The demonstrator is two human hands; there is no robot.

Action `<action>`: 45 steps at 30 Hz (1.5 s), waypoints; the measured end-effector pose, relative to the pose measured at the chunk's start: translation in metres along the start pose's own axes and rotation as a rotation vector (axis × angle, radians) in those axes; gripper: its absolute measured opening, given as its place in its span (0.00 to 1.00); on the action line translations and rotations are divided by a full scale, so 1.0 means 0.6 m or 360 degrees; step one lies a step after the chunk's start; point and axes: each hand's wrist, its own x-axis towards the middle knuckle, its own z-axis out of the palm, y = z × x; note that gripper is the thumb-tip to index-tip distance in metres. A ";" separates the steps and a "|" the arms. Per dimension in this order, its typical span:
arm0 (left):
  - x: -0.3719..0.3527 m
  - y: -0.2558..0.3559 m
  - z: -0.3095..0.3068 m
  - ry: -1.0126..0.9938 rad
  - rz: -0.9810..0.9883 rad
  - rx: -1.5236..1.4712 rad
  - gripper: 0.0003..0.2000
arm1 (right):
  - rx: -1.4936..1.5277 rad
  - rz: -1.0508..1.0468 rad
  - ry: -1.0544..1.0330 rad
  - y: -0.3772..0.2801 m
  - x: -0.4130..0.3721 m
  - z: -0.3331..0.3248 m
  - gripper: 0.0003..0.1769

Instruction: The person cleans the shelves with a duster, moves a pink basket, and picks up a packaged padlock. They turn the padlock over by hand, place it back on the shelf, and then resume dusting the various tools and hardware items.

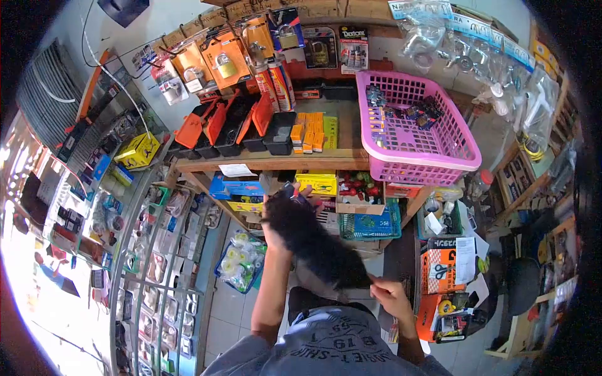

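Observation:
A black fluffy duster [320,247] slants across the space in front of my body, below the wooden shelf. My right hand [392,299] is closed around its lower right end. My left hand [274,235] reaches up to the duster's far end, where the black fluff covers most of the fingers. Something small and dark shows at those fingertips, too hidden to name. Just beyond are yellow boxes [316,182] and blue boxes [243,188] on the lower shelf.
A pink basket [414,153] with small packets stands on the wooden shelf [276,161], right of open black bins [235,122]. Packaged padlocks [226,62] hang above. A glass display case [157,263] flanks me at left. A tray of bagged items [240,260] sits low.

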 end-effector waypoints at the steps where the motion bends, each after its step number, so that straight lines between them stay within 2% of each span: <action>1: 0.000 0.011 -0.001 0.0060 -0.0302 -0.1115 0.33 | -0.0055 0.0014 0.0115 -0.002 -0.001 0.003 0.17; 2: 0.002 0.024 -0.001 0.0120 -0.0614 -0.2226 0.35 | -0.0048 0.0018 0.0128 -0.001 -0.001 0.003 0.17; 4: 0.003 0.025 0.007 0.0191 -0.0596 -0.2214 0.33 | 0.0017 0.0049 -0.0067 0.004 -0.004 0.003 0.15; 6: -0.002 -0.006 -0.004 -0.0363 -0.0290 -0.2198 0.29 | -0.0004 -0.0016 0.0058 -0.011 0.000 0.004 0.12; 7: 0.005 0.013 -0.004 0.0083 -0.0449 -0.1997 0.28 | -0.0029 -0.0078 0.0167 -0.015 0.002 0.007 0.09; 8: 0.005 0.013 -0.005 0.0063 -0.0463 -0.1984 0.28 | -0.0011 -0.0076 0.0187 -0.009 0.003 0.008 0.09; 10: 0.001 0.013 -0.006 0.0136 -0.0553 -0.1914 0.28 | 0.0083 -0.0049 -0.0056 0.000 0.010 0.011 0.07; 12: -0.012 0.015 -0.004 -0.0304 -0.0447 -0.2091 0.28 | 0.0112 -0.0036 -0.0027 -0.016 0.011 0.014 0.08; 13: -0.010 -0.008 -0.013 -0.0188 -0.0513 -0.2025 0.29 | 0.0108 -0.0027 0.0036 -0.017 0.012 0.016 0.07; 14: -0.009 0.060 0.008 0.0228 -0.0687 -0.1980 0.27 | 0.0104 -0.0009 0.0098 -0.021 0.011 0.018 0.06; 16: -0.017 0.063 0.014 0.0188 -0.0728 -0.2179 0.26 | 0.0051 -0.0054 0.0085 -0.026 0.009 0.019 0.06; 18: -0.019 -0.016 -0.001 -0.0643 -0.0242 -0.2171 0.26 | 0.0109 -0.0043 0.0000 -0.002 0.006 0.014 0.10; 19: -0.021 -0.009 -0.005 -0.0529 -0.0328 -0.2155 0.29 | 0.0088 -0.0012 0.0108 0.007 0.004 0.016 0.10; 20: -0.014 0.037 0.003 0.0142 -0.0652 -0.2175 0.30 | 0.0090 -0.0008 0.0115 0.009 0.000 0.014 0.10; 22: -0.015 0.048 0.006 0.0133 -0.0757 -0.2205 0.30 | 0.0066 0.0011 -0.0024 0.010 -0.006 0.011 0.10; 24: -0.021 -0.038 -0.006 -0.0223 -0.0621 -0.2234 0.31 | 0.0043 -0.0011 0.0012 0.001 -0.010 0.006 0.10; 25: -0.026 -0.016 0.000 -0.0262 -0.0552 -0.2210 0.30 | 0.0025 -0.0029 0.0048 -0.002 -0.012 0.006 0.10; 26: -0.023 0.008 0.001 -0.0463 -0.0468 -0.2236 0.30 | 0.0030 -0.0034 0.0053 0.001 -0.011 0.006 0.10; 28: -0.027 0.055 0.019 0.0104 -0.0787 -0.2016 0.32 | 0.0036 0.0007 0.0042 0.009 -0.015 0.007 0.11; 29: -0.024 0.028 0.019 0.0116 -0.0614 -0.2091 0.32 | 0.0040 0.0005 0.0047 0.008 -0.016 0.007 0.11; 30: -0.041 0.032 0.020 -0.0416 -0.0400 -0.2137 0.30 | 0.0060 -0.0015 0.0048 0.005 -0.015 0.006 0.11; 32: -0.028 0.032 0.013 -0.0457 -0.0525 -0.2153 0.29 | 0.0087 -0.0045 0.0053 0.007 -0.011 0.008 0.10; 34: -0.034 0.062 0.018 -0.0009 -0.0725 -0.2188 0.28 | 0.0160 -0.0083 0.0126 0.014 -0.006 0.015 0.10; 35: -0.034 0.058 0.018 0.0064 -0.0760 -0.2222 0.28 | 0.0164 -0.0088 0.0129 0.009 -0.006 0.014 0.10; 36: -0.027 0.006 0.009 -0.0554 -0.0207 -0.2426 0.30 | 0.0104 -0.0078 0.0076 0.001 -0.007 0.010 0.10; 38: -0.031 0.029 0.009 -0.0655 -0.0262 -0.2243 0.30 | 0.0049 -0.0074 0.0023 0.003 -0.003 0.009 0.10; 40: -0.035 0.064 0.012 0.0027 -0.0728 -0.2129 0.27 | -0.0014 -0.0088 0.0070 0.024 0.002 0.015 0.11; 42: -0.036 0.011 0.007 -0.0279 -0.0290 -0.2207 0.28 | -0.0029 -0.0109 -0.0015 0.023 0.001 0.008 0.11; 44: -0.035 0.031 0.008 -0.0515 -0.0342 -0.2106 0.27 | -0.0051 -0.0135 -0.0101 0.015 0.005 0.005 0.11; 45: -0.035 0.045 0.009 -0.0228 -0.0547 -0.2100 0.26 | -0.0024 -0.0069 -0.0019 0.008 0.009 0.009 0.11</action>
